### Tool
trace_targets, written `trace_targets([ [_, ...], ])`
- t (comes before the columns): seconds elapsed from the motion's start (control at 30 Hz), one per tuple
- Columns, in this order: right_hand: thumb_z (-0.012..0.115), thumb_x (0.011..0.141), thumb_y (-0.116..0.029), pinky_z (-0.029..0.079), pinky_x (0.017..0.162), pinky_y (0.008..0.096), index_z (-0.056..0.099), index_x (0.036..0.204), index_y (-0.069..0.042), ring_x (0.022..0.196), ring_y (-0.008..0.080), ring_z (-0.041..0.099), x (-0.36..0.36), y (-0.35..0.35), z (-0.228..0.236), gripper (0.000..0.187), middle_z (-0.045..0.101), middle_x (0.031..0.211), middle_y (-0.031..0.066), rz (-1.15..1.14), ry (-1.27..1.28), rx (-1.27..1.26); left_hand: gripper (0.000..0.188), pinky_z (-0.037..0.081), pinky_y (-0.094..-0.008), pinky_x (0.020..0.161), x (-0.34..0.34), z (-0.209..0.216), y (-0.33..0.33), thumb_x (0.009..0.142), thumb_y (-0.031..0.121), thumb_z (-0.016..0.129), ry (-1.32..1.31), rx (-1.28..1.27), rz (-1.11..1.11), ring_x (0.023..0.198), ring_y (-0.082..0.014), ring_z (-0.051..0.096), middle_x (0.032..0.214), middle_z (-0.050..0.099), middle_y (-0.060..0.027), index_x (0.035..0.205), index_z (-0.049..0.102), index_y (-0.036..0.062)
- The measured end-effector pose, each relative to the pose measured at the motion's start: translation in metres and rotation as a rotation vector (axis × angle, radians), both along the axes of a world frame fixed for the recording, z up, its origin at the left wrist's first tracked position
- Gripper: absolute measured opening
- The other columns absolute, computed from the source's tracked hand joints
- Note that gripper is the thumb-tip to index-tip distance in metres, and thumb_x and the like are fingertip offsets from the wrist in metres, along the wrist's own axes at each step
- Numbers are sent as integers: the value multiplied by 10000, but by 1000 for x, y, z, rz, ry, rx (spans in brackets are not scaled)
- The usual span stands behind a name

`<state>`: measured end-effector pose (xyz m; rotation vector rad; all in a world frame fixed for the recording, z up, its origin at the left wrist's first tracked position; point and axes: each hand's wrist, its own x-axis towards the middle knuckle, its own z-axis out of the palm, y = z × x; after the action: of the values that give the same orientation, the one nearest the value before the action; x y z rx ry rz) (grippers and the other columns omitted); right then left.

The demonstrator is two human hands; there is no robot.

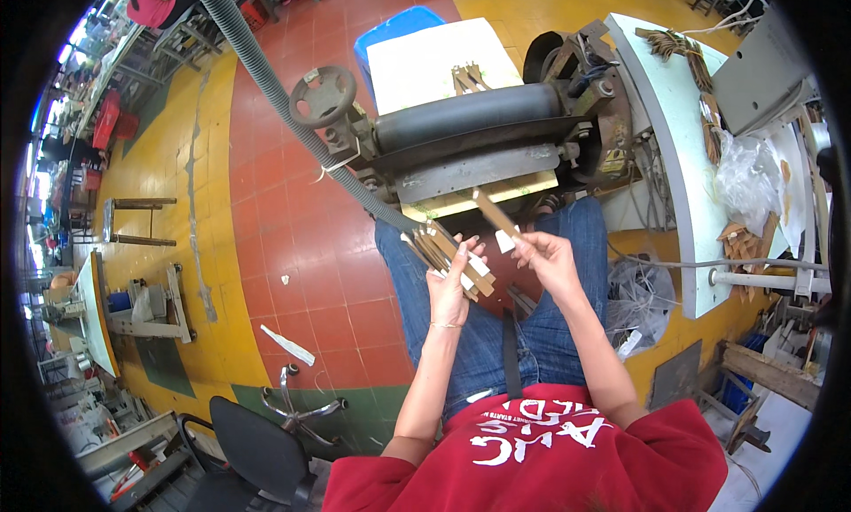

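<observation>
My left hand (450, 290) is closed around a fanned bundle of brown leather-like strips (436, 246), some with white tags. Between the thumb and fingers of my right hand (550, 262) is a single brown strip (493, 212) with a white tag near my fingertips. This strip tilts up and left, its far end just short of the machine's front plate. Beyond both hands stands a machine with a wide dark roller (470, 117) and a metal plate (479, 173) below it. More brown strips (468, 78) lie on a white sheet behind the roller.
A handwheel (324, 97) and a grey ribbed hose (266, 73) stand left of the roller. On the right, a pale table (660, 95) holds strip bundles (709, 126) and a clear plastic bag (746, 182). A black chair (257, 450) is at lower left. A person (155, 5) sits far left.
</observation>
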<state>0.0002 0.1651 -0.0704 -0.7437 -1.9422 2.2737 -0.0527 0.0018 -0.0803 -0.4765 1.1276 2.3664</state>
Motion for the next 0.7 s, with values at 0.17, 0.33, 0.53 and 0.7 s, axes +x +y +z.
trace_targets([
  [0.17,629,895,-213,414,571,185,674,983,-19,626,45,562,-23,18,-7,218,665,756,11,-75,-170,15,401,562,-355,801,0,-1,-7,880,92,630,-31,-62,7,974,-231,632,1114,605,-183,1217,454,-35],
  [0.33,634,890,-193,430,582,188,675,994,-3,637,56,574,-19,2,3,220,674,775,31,73,-1,-92,405,562,-307,745,-1,2,-4,844,83,677,31,-160,-79,870,-182,646,1008,644,-141,1183,488,-33],
  [0.53,605,906,-115,488,631,211,628,1111,44,723,79,611,-8,-16,5,261,682,850,65,108,-21,-32,259,539,-263,646,0,5,7,801,42,718,140,-242,-66,716,-131,625,866,632,-57,1009,573,-10],
  [0.7,586,910,-101,505,588,228,597,1165,50,662,63,601,-6,-32,5,296,688,843,61,28,28,106,233,516,-248,669,9,4,20,807,72,725,145,-333,96,760,-99,596,876,616,-26,982,580,20],
])
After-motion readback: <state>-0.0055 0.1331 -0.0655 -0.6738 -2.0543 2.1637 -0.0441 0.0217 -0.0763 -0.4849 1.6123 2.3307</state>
